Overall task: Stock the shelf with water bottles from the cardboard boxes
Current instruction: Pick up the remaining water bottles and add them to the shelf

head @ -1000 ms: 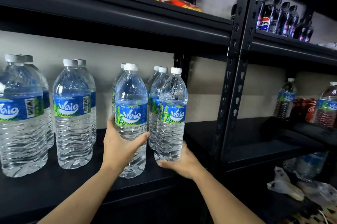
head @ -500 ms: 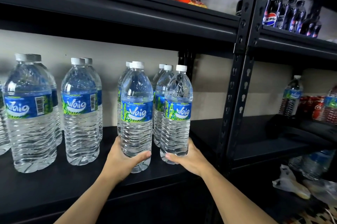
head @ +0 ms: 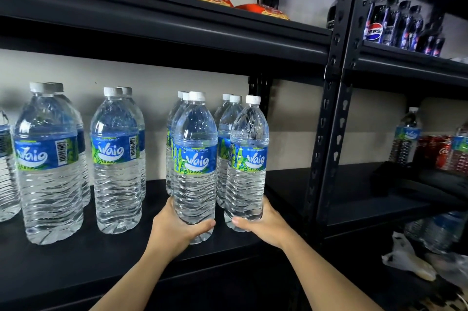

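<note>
Fingers of the left hand [head: 174,228] wrap one water bottle [head: 195,166]; the right hand [head: 266,222] holds another [head: 247,164]. Both stand on the shelf [head: 76,255]. Next, I think: push them back, then let go.

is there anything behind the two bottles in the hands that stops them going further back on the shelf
Yes. More water bottles stand directly behind each: a row behind the left-hand bottle and another behind the right-hand bottle. The shelf is bare only in front.
</note>
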`<action>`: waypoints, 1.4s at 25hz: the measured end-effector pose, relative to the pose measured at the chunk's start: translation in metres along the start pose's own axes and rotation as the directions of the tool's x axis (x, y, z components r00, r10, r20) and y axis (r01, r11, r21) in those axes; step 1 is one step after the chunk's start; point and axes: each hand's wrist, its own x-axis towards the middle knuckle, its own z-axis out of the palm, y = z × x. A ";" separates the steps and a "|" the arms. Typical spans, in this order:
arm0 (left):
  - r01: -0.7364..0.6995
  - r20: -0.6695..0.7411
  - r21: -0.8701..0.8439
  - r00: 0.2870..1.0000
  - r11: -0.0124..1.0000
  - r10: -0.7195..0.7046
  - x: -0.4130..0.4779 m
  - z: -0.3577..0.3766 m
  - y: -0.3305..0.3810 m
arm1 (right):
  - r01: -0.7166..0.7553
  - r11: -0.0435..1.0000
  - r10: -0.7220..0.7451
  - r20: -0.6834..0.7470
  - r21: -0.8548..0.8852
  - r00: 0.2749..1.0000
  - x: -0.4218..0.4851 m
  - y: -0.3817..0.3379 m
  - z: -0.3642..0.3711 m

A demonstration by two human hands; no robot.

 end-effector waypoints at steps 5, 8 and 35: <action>0.010 0.004 0.019 1.000 1.000 -0.010 0.001 0.000 -0.002 | -0.017 0.999 0.017 -0.005 -0.029 1.000 0.003 0.004 0.003; 0.021 0.013 0.041 1.000 0.999 -0.022 0.003 0.001 -0.004 | -0.012 0.999 0.012 -0.008 -0.030 1.000 0.005 0.006 0.003; -0.097 0.686 0.362 0.701 0.927 -0.195 -0.204 0.106 0.102 | -0.311 0.807 0.358 -0.003 -0.502 0.934 -0.256 0.078 -0.052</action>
